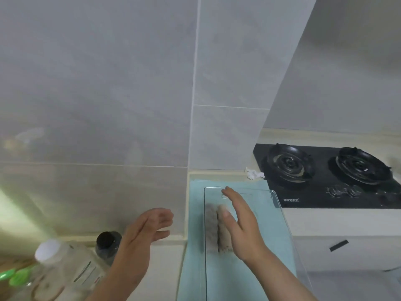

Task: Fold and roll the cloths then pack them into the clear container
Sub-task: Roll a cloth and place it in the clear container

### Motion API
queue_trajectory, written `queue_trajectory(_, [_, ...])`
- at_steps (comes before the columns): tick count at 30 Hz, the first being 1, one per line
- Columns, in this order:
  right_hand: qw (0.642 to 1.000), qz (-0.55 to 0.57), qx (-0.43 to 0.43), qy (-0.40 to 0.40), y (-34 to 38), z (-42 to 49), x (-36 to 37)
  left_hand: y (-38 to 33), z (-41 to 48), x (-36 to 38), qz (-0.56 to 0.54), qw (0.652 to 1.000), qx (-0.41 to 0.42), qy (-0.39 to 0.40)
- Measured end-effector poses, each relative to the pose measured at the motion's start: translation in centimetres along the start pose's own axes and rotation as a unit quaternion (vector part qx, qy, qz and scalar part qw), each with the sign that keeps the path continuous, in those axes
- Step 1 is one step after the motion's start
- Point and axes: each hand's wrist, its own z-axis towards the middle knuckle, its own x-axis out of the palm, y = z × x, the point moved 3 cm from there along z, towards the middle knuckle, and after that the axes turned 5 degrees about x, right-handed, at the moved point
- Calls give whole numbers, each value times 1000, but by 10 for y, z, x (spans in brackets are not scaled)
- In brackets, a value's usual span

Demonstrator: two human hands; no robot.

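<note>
The left hand point(143, 231) hangs open above the bench point(165, 268), the right hand point(240, 224) flat and empty over two rolled cloths point(213, 227) in the clear container point(283, 216).

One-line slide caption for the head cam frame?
Head view: open right hand over two rolled cloths in the clear container on a blue towel, left hand open beside it.

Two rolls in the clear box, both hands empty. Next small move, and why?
Probably lower the right hand to nudge the beige roll snug against the grey roll: that hand is open right by them, the left hand holds nothing, and the clear container has bare floor to their right for more.
</note>
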Motion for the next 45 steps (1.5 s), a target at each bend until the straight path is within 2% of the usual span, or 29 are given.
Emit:
queue_trajectory(4, [995, 61, -28, 80, 46, -1, -3, -36, -21, -14, 34, 993, 98, -47])
queue_trajectory(7, [985, 120, -42, 121, 64, 0, -3, -56, -44, -31, 98, 981, 131, -103])
queue_trajectory(13, [949, 140, -112, 258, 83, -20, -3, -77, -118, -32, 154, 951, 132, -234])
queue_trajectory(21, [873, 155, -177, 428, 104, -84, -15, -89, -256, 13, 184, 898, 89, -390])
queue_trajectory(28, [795, 145, -228, 543, 134, -181, 4, -102, -396, 28, 207, 815, 61, -538])
queue_trajectory(34, [724, 128, -273, 620, 159, -277, 12, -108, -510, 50, 207, 747, 56, -629])
queue_trajectory(45, [571, 100, -292, 761, 162, -510, -6, -105, -767, 130, 133, 575, 84, -803])
